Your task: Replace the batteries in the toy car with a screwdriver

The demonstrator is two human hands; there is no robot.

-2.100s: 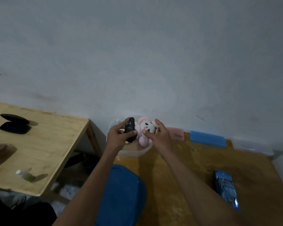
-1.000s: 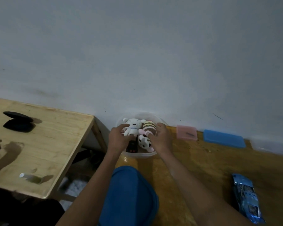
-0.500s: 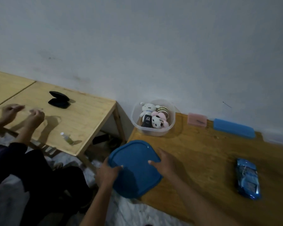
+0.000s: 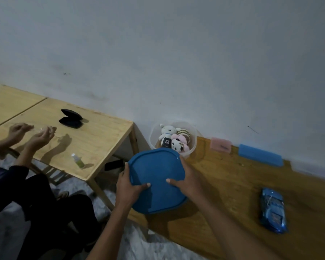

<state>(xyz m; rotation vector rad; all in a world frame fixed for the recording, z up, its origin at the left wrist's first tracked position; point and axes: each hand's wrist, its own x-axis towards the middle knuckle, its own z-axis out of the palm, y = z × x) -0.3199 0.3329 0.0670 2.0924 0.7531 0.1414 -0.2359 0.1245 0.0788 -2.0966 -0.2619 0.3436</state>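
both hands grip one round blue plastic lid [image 4: 156, 180] – left hand [image 4: 129, 186] on its left rim, thumb curled over the top, right hand [image 4: 188, 182] on its right rim likewise. just beyond the lid, a clear plastic tub [image 4: 192, 145] of small plush toys [image 4: 174, 138] sits on the dark wooden bench [image 4: 233, 184]. the shiny blue toy car [image 4: 272, 211] lies well apart to the right – untouched. no screwdriver can be made out.

Both forearms are bare, no sleeves, watch or rings; left hand [image 4: 129, 186] and right hand [image 4: 188, 182] ungloved.
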